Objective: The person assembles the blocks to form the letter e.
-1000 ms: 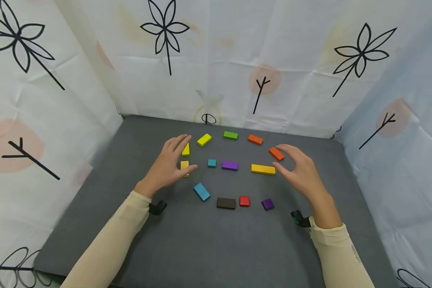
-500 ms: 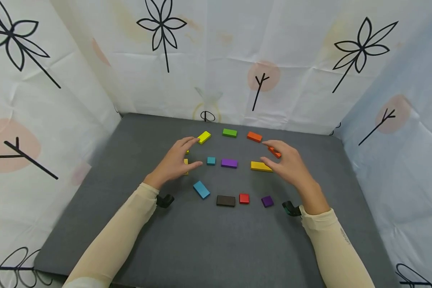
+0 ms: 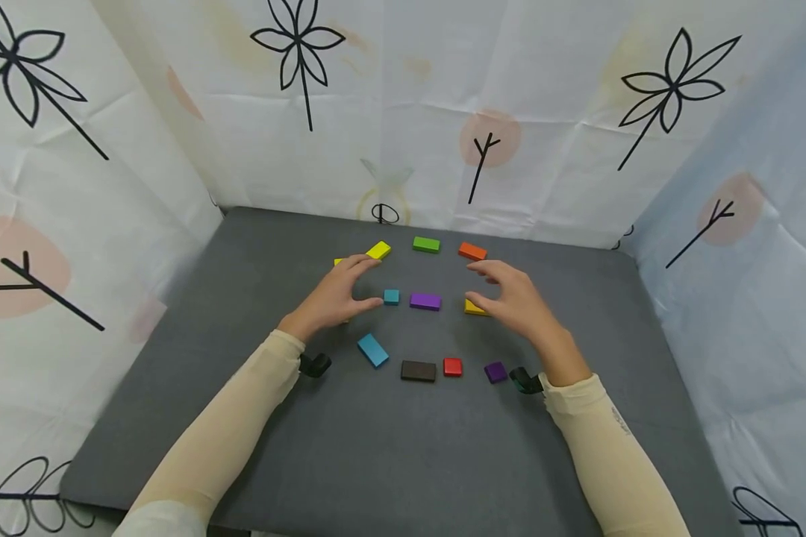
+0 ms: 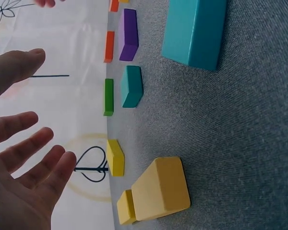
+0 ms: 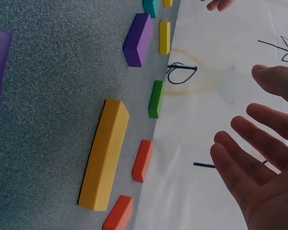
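- Curtain (image 3: 403,112): white, leaf-and-twig print; encloses the table's far edge and sides.
- Table (image 3: 376,462): grey top, bearing the pieces listed below, loosely spread.
- Left hand (image 3: 331,294): fingers spread, grasping nothing; raised over the left-hand pieces. Risk, judged: a low sweep could knock pieces it screens from the head view.
- Right hand (image 3: 519,302): fingers parted, likewise grasping nothing; raised over the right-hand pieces, same risk.
- Amber block (image 5: 105,155): longest; beneath the right hand, part hidden in the head view. Could be skewed if caught at one end.
- Brown block (image 3: 419,371), blue block (image 3: 373,350): near row; the blue lies angled.
- Purple block (image 3: 426,301): middle row, between the hands. Could be shoved if they closed low.
- Green block (image 3: 426,245): far row, beyond both hands.
- Orange blocks (image 3: 472,251): two; one is hidden in the head view, so easily bumped unseen.
- Yellow blocks (image 3: 378,250): two, beside the pale yellow block (image 4: 163,189); crowding there could make one jostle another.
- Violet block (image 3: 495,373), red block (image 3: 453,367): near row, right.
- Teal block (image 3: 392,297): smallest; by the left thumb in the head view. Light, probably; a brush could shift it.
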{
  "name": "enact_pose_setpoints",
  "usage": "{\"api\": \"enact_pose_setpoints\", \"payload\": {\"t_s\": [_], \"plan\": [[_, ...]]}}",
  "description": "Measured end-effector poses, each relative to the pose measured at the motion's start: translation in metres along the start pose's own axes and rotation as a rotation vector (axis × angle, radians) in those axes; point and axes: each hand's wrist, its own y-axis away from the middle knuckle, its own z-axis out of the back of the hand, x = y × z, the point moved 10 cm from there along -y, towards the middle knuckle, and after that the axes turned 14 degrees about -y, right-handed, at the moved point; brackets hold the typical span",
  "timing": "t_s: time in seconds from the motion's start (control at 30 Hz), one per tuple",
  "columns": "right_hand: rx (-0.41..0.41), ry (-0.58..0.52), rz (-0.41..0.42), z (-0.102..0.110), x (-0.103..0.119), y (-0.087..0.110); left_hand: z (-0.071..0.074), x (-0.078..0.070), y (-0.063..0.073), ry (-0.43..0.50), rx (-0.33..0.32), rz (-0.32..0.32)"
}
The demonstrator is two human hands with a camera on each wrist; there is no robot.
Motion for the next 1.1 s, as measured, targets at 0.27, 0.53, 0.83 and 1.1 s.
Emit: {"api": "enact_pose_setpoints", "payload": {"t_s": [0.27, 0.53, 0.83, 1.1], "plan": [[0.048, -0.024, -0.006, -0.01, 0.0, -0.01, -0.006, 0.001, -0.004, -0.038, 0.06, 0.009], [0.075, -0.028, -0.013, -0.023, -0.006, -0.016, -0.019, 0.004, -0.008, -0.031, 0.102, 0.024], [0.1, -0.016, 0.001, -0.036, -0.007, -0.022, -0.025, 0.003, -0.014, -0.024, 0.127, 0.007], [0.126, 0.017, -0.024, -0.047, -0.015, -0.024, -0.034, 0.004, -0.021, -0.021, 0.167, 0.021]]}}
